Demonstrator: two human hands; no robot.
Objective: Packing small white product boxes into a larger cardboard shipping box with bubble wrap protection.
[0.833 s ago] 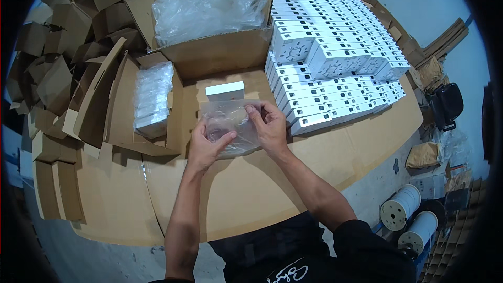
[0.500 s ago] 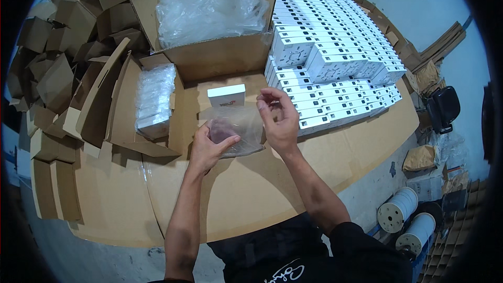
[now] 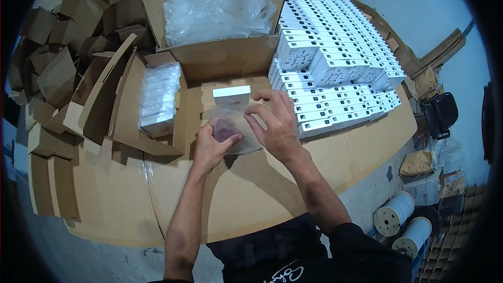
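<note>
My left hand (image 3: pixel 212 147) grips a clear plastic bag (image 3: pixel 242 145) over the cardboard-covered table, its fingers showing dimly through the film and its thumb on the near side. At the bag's upper right edge, the thumb and index finger of my right hand (image 3: pixel 279 128) are pinched together on the film. Just beyond the bag is a flat white box (image 3: pixel 231 92) with a small red mark, upright on edge. The bag covers the box's lower part, and whether any of the box is inside it I cannot tell.
On the left, an open carton (image 3: pixel 123 110) holds a row of bagged white boxes (image 3: pixel 158 97). Behind stands a larger carton (image 3: pixel 225 55) with loose clear bags (image 3: pixel 217 5) above it. Many white boxes (image 3: pixel 335 57) are stacked at right; brown cartons (image 3: pixel 55 76) pile up far left.
My right hand has moved left and closed on the bag's edge. My left hand keeps its hold on the bag. The whole view has shifted slightly.
</note>
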